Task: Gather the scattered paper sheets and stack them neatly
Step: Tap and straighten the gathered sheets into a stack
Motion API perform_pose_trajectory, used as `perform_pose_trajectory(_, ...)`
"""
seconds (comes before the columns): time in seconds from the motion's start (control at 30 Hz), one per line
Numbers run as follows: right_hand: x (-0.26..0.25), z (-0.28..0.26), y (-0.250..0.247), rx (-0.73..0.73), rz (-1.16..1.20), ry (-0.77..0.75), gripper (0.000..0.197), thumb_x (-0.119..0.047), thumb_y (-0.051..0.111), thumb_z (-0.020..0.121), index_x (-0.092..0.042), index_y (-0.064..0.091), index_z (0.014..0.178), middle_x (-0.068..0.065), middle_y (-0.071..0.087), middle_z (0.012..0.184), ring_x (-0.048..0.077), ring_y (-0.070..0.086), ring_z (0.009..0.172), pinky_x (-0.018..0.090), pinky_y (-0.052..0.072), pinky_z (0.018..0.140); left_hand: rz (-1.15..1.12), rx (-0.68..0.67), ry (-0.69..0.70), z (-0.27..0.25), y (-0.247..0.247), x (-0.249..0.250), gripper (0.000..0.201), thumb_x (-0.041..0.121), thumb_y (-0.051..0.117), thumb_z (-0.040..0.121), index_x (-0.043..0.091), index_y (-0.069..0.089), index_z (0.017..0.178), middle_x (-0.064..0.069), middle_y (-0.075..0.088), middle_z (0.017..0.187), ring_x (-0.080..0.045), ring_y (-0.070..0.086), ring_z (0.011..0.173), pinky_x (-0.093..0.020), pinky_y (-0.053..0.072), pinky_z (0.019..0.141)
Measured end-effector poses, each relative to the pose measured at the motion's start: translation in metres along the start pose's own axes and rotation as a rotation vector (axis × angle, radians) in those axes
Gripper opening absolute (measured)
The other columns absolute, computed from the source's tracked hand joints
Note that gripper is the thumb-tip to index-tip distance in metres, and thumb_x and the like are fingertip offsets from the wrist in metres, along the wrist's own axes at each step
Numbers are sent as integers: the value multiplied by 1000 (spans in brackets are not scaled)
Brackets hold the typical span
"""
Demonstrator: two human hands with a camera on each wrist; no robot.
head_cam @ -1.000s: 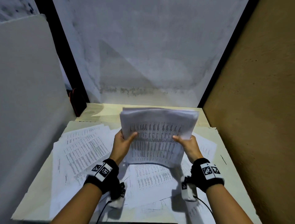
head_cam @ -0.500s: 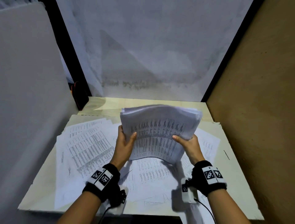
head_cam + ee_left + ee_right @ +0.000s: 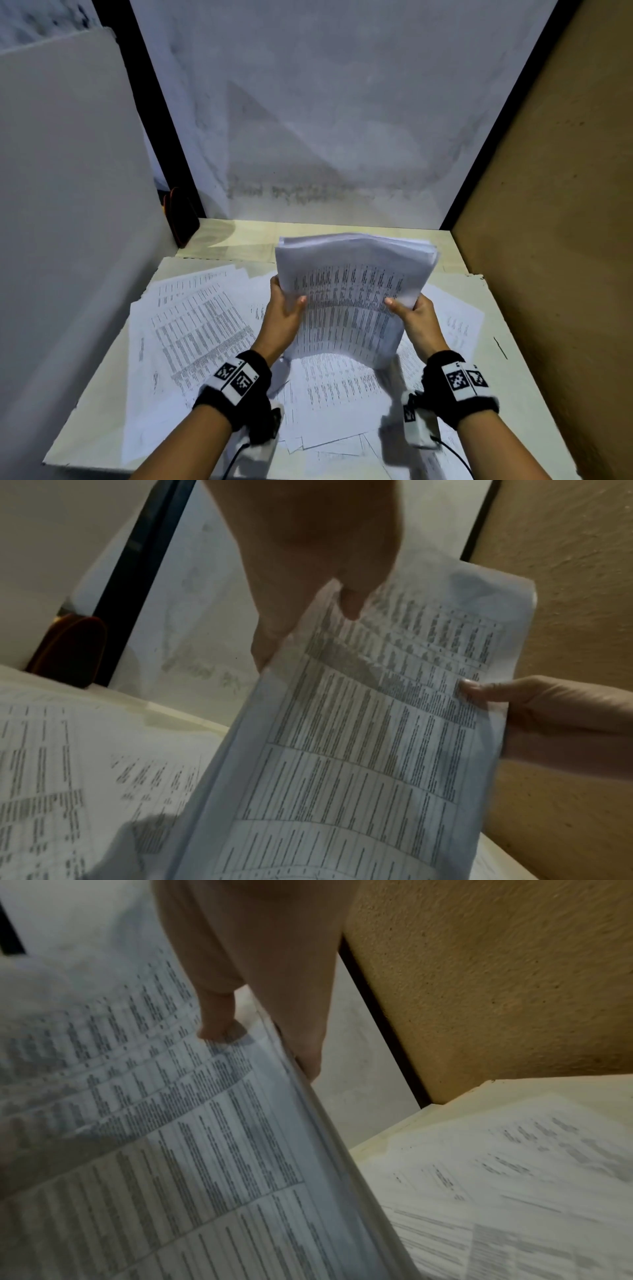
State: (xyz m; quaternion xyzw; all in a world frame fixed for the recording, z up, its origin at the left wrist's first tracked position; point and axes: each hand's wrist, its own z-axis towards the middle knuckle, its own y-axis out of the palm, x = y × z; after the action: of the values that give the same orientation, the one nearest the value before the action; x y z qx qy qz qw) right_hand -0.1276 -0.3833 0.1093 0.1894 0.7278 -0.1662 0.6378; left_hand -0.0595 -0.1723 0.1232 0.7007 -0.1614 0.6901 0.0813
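Your left hand and right hand each grip a side edge of the paper stack, raised above the loose sheets spread on the tabletop.

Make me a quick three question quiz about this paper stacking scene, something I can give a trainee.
1. True or false: the bundle of sheets lies flat on the table.
2. Which hand grips the bundle? A) only the left hand B) only the right hand C) both
3. Fill in: loose sheets still lie spread on the ____.

Key
1. False: it is held up off the table, its lower edge curling toward the person.
2. C: each hand holds one side edge, thumb on the printed face.
3. table
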Motion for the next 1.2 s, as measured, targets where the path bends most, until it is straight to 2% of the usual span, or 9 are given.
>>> perform_pose_trajectory(0.1, -12, -4, 1, 10, 6, -45, 20, -1, 60, 83, -5, 60, 102, 6, 67, 94, 17, 66, 87, 25, 55, 79, -33, 89, 42, 2, -3, 2, 33, 12, 37, 96, 21, 33, 128, 3, 51, 119, -17, 50, 116, -15, 47, 86)
perform_pose_trajectory(0.23, -23, -5, -2, -12, 75, -108, 53, -36, 84, 55, -12, 62, 98, -3, 73, 84, 13, 70, 80, 17, 55, 64, -79, 103, 91, 1, -6, 12, 21, 22, 43, 95, 23, 39, 115, 8, 56, 108, -12, 57, 104, -37, 51, 88)
perform_pose_trajectory(0.4, -43, -3, 4, 4, 136, -187, 68, -47, 86, 40, -17, 62, 96, -8, 72, 82, 6, 69, 77, 22, 56, 67, -210, 182, 199, 4, -2, 35, 71, 64, 58, 67, 15, 41, 115, 8, 55, 103, 9, 57, 88, -9, 48, 73)
perform_pose_trajectory(0.5, -58, -4, 9, 50, 180, -270, 40, -47, 79, 58, -21, 58, 81, -17, 67, 66, -2, 62, 65, 22, 51, 65, -261, 278, 199, 8, 5, 58, 43, 45, 53, 83, 15, 41, 111, 2, 49, 101, 17, 51, 78, -3, 42, 69)
perform_pose_trajectory(0.67, -70, 0, 19, 198, 202, -283, 49, -68, 58, 66, -20, 59, 73, 2, 56, 77, 20, 52, 79, 36, 42, 73, -277, 452, 83, 16, 18, 80, 37, 42, 56, 85, 22, 40, 112, -14, 47, 121, -27, 44, 118, -35, 38, 94)
perform_pose_trajectory(0.83, -71, 4, 21, 298, 194, -244, 21, -30, 59, 81, -20, 56, 63, -4, 50, 67, 13, 45, 68, 32, 35, 70, -301, 495, 29, 25, 21, 77, 22, 26, 55, 87, 24, 41, 104, 0, 45, 94, -18, 48, 86, -32, 41, 76)
perform_pose_trajectory(0.97, -75, 4, 19, 302, 210, -238, 18, -32, 51, 72, -18, 60, 68, -3, 54, 72, 12, 49, 70, 27, 37, 64, -331, 495, 31, 25, 21, 79, 13, 18, 43, 92, 20, 42, 105, 11, 42, 87, -1, 41, 79, -17, 33, 66)
perform_pose_trajectory(1.07, -72, 3, 16, 206, 197, -279, 35, -52, 52, 73, -17, 59, 76, -1, 57, 77, 7, 56, 67, 21, 45, 61, -391, 456, 84, 22, 18, 81, 12, 20, 35, 96, 18, 40, 107, 6, 45, 102, -8, 41, 98, -20, 32, 82)
perform_pose_trajectory(1.2, -48, 2, 3, -41, 79, -204, 68, -64, 75, 51, -19, 59, 100, -5, 66, 92, 4, 65, 85, 18, 53, 73, -311, 244, 177, 14, 5, 50, 44, 40, 43, 91, 20, 26, 126, 7, 45, 107, 11, 50, 94, -5, 39, 82)
